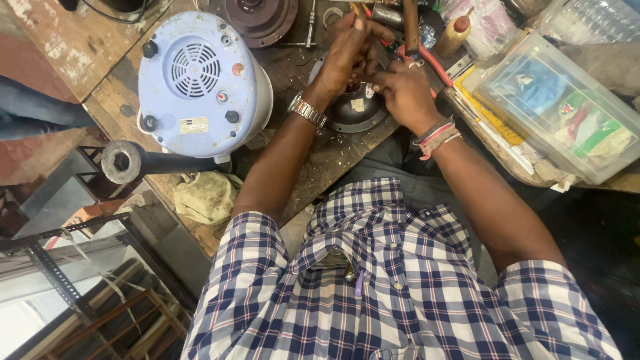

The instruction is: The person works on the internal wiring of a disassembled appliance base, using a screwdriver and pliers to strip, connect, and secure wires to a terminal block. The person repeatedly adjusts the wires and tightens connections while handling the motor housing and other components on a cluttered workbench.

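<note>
Here, both hands meet over a dark round metal part lying on the worn wooden workbench, just right of the pale blue appliance base that lies with its vented underside up. The left hand, a metal watch on its wrist, has its fingers bunched together above the part, while the right hand, with threads round its wrist, curls shut beside it; whether either pinches something small I cannot tell. Near the right hand lie red-handled pliers, and further right sits a clear plastic box.
</note>
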